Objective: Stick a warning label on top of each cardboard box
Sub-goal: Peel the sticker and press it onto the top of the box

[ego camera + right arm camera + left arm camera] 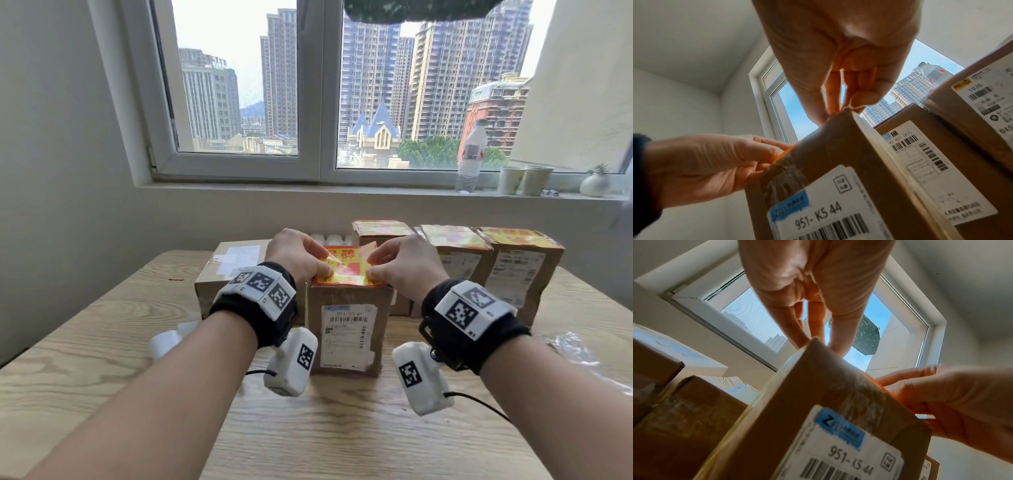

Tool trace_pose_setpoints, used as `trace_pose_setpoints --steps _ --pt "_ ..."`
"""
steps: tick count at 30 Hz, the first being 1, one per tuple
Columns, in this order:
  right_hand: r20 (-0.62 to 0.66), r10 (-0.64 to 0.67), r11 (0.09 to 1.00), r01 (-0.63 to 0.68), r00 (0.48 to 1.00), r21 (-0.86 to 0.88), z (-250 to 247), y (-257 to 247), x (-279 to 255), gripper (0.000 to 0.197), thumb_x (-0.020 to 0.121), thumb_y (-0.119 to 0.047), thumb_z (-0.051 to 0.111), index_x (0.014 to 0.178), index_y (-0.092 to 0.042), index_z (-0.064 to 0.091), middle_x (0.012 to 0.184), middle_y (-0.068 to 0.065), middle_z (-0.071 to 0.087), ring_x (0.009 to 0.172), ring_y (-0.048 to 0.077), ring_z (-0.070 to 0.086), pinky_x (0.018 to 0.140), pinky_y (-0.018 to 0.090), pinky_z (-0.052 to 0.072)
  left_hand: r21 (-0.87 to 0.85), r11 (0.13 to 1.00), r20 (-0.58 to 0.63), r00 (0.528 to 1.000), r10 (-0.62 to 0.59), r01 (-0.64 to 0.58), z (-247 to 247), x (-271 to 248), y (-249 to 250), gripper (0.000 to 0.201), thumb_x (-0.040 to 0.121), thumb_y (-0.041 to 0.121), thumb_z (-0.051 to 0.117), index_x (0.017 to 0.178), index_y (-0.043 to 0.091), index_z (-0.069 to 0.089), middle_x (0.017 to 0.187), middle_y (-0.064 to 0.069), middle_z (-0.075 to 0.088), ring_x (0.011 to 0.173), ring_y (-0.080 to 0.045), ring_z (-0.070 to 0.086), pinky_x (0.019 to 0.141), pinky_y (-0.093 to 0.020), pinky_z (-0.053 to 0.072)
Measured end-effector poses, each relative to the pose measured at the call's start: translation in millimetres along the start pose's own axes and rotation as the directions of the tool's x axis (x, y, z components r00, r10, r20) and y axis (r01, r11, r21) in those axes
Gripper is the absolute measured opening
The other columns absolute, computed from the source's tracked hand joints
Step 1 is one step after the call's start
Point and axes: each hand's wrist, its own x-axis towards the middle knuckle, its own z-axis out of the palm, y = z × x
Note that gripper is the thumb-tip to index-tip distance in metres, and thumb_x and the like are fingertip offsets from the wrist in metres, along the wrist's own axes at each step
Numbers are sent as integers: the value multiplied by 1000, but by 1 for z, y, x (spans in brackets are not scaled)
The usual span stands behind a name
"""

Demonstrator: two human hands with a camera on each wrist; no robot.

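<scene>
A tall cardboard box (349, 329) with a shipping slip stands at the middle of the wooden table (308, 428). On its top lies a red and yellow warning label (346, 265), its far right corner curled up. My left hand (325, 263) pinches the label's left edge and my right hand (375, 265) pinches its right edge. The wrist views look up the same box (818, 402) (838, 162) at the pinching fingers (813, 324) (840, 91); the label is hidden there. Three boxes (455, 260) behind and to the right carry labels. A lower box (226, 270) on the left has a bare top.
A water bottle (472, 157), two paper cups (524, 180) and a small vase (596, 183) stand on the windowsill. White plastic pieces (168, 339) lie left of the box and crumpled clear film (575, 349) lies at the table's right edge.
</scene>
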Motion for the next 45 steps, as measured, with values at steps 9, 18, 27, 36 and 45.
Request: trace_pose_setpoints --steps 9,18,27,36,45 --pt "25 -12 932 20 1000 -362 1 -13 -11 30 74 -60 69 93 -37 72 117 -6 59 109 17 55 86 37 52 351 935 4 999 42 -41 1 -2 12 32 61 47 85 88 32 77 115 2 58 117 -20 43 97 -40 45" --pt "273 71 973 -6 959 -232 16 5 -1 60 96 -58 36 150 -32 31 162 7 10 149 28 9 121 46 11 141 989 245 969 -3 -33 7 3 -8 43 95 33 54 137 32 49 133 1 54 100 -10 57 78 -20 48" --pt "129 170 982 -158 977 -101 10 25 -9 77 92 -69 20 149 -20 33 148 6 44 134 29 43 108 47 39 -222 928 321 921 -221 299 6 -6 -13 43 99 44 39 125 13 53 113 -11 65 100 -25 65 80 -44 58" --pt "18 242 970 -242 970 19 1 43 -13 64 93 -67 25 109 -14 60 105 5 62 99 27 59 86 45 51 -221 936 336 922 -192 275 34 -5 8 24 98 26 51 113 9 57 91 -4 67 79 -17 66 61 -33 58" --pt "-21 265 963 -264 964 53 -16 65 -4 38 100 -43 39 108 -14 62 102 5 66 94 24 62 82 40 53 -266 926 339 925 -172 269 62 11 24 22 97 20 52 115 9 58 104 -8 62 89 -15 59 75 -38 58"
